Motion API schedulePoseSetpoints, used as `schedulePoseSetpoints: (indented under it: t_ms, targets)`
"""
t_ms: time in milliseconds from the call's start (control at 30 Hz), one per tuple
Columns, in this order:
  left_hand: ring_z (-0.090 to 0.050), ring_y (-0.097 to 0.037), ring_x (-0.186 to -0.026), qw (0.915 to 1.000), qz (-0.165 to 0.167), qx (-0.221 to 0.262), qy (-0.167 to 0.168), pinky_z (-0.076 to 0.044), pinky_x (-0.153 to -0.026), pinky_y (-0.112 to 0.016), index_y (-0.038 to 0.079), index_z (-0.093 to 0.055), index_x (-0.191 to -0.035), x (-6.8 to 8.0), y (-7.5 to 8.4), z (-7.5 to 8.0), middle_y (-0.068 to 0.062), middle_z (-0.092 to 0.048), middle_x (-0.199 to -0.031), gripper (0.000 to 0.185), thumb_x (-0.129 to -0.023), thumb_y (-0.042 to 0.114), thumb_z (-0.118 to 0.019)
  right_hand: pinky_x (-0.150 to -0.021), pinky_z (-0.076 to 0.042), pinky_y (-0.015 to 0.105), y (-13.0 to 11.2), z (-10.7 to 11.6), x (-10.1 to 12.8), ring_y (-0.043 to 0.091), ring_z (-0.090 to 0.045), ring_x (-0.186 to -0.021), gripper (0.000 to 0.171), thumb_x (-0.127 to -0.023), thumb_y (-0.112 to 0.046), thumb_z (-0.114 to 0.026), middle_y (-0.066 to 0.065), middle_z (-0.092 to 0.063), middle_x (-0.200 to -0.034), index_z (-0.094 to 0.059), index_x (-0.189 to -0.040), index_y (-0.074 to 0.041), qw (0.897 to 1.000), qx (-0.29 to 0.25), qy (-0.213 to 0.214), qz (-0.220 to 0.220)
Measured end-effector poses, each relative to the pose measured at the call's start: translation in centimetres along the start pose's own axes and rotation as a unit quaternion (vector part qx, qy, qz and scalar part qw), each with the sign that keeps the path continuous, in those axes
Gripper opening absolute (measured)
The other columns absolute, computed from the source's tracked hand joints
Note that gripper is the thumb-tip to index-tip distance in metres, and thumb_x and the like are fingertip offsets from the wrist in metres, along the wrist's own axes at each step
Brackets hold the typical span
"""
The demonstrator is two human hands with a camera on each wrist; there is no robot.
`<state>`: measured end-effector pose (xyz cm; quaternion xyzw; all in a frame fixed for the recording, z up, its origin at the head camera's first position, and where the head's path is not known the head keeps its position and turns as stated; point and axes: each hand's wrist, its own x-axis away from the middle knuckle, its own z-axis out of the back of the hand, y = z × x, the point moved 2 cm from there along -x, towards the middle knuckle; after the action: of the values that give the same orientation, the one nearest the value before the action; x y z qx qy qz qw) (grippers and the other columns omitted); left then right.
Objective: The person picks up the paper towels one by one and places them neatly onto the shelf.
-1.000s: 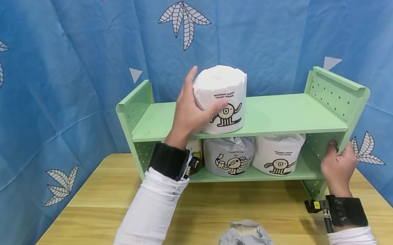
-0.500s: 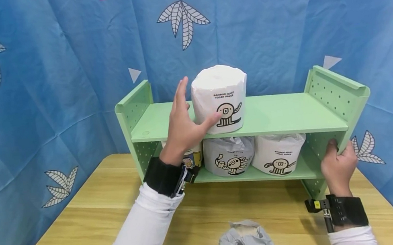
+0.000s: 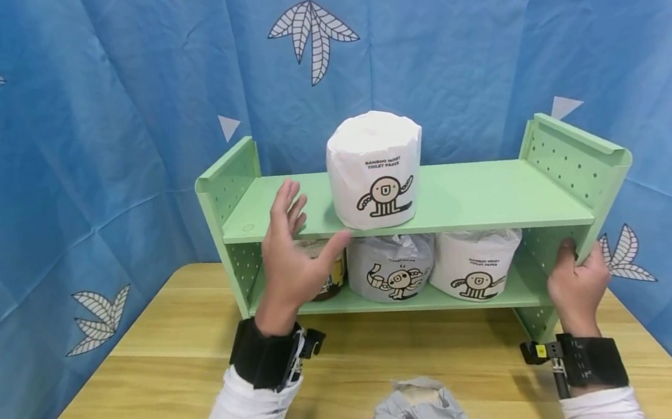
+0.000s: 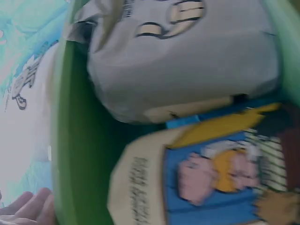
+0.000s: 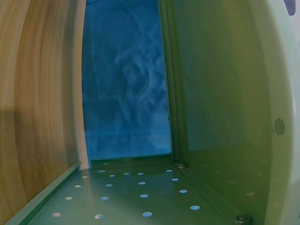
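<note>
A white-wrapped toilet paper roll (image 3: 376,170) stands upright on the upper board of a green two-tier shelf (image 3: 483,193). To its lower left is my left hand (image 3: 295,262), fingers extended, thumb spread and nothing held. On the lower tier are a roll in a colourful printed wrapper (image 4: 211,173), partly behind that hand in the head view, a grey-wrapped roll (image 3: 392,269) and another white roll (image 3: 477,264). My right hand (image 3: 580,289) grips the front edge of the shelf's right side panel (image 3: 581,174); that hand is out of sight in the right wrist view.
A crumpled grey paper wrapper (image 3: 420,415), torn at the top, sits on the wooden table (image 3: 146,397) at the near edge of view. Blue patterned curtains (image 3: 449,51) hang behind and on both sides of the shelf.
My left hand has let go of the upper white roll and moved down and to the left. The roll stays on the upper board; my right hand has not moved.
</note>
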<state>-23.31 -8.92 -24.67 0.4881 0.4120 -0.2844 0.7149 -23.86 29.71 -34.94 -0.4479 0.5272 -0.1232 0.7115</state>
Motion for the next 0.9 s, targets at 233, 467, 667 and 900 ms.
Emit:
schedulePoseSetpoints:
  t_ms: [233,467,667,900]
  targets:
    - [-0.046,-0.034,-0.129,0.9893,-0.065,-0.046,0.122,-0.042,-0.104,-0.039,-0.009,-0.039,-0.139,2.8,-1.4,1.5,-0.025,-0.045,-0.141,0.077,-0.092,0.047,-0.062,-0.064,-0.034,0.022,-0.2,-0.2,0.1,0.000,-0.044,-0.070,0.034,-0.099,-0.018,-0.046,-0.027,-0.045,-0.078,-0.061,-0.114,0.008,1.000,-0.008,-0.004,0.013]
    - [-0.049,-0.036,-0.125,0.9738,-0.096,-0.103,0.178,-0.044,-0.102,-0.036,-0.008,-0.048,-0.130,4.8,-3.6,2.1,-0.025,-0.047,-0.139,0.064,-0.092,0.042,-0.062,-0.066,-0.035,0.019,-0.1,0.0,-0.1,-0.001,-0.048,-0.075,0.032,-0.100,-0.019,-0.046,-0.025,-0.049,-0.083,-0.062,-0.115,0.005,1.000,-0.014,-0.003,0.009]
    - [-0.038,-0.039,-0.133,0.9606,-0.069,-0.117,0.242,-0.030,-0.110,-0.050,-0.007,-0.046,-0.130,6.5,-4.9,3.0,-0.029,-0.042,-0.141,0.059,-0.085,0.024,-0.067,-0.068,-0.037,0.018,-0.2,0.1,0.0,-0.003,-0.050,-0.080,0.033,-0.100,-0.019,-0.046,-0.025,-0.051,-0.088,-0.061,-0.119,0.003,1.000,-0.010,-0.006,0.002]
    - [-0.025,-0.027,-0.142,0.9447,0.101,-0.111,0.292,-0.017,-0.116,-0.041,-0.005,-0.034,-0.143,7.9,-7.3,3.9,-0.019,-0.029,-0.153,0.068,-0.086,0.009,-0.067,-0.076,-0.045,0.018,-0.3,0.1,0.0,-0.003,-0.055,-0.087,0.034,-0.101,-0.022,-0.046,-0.001,-0.065,-0.102,-0.063,-0.124,-0.005,1.000,-0.001,-0.008,-0.010]
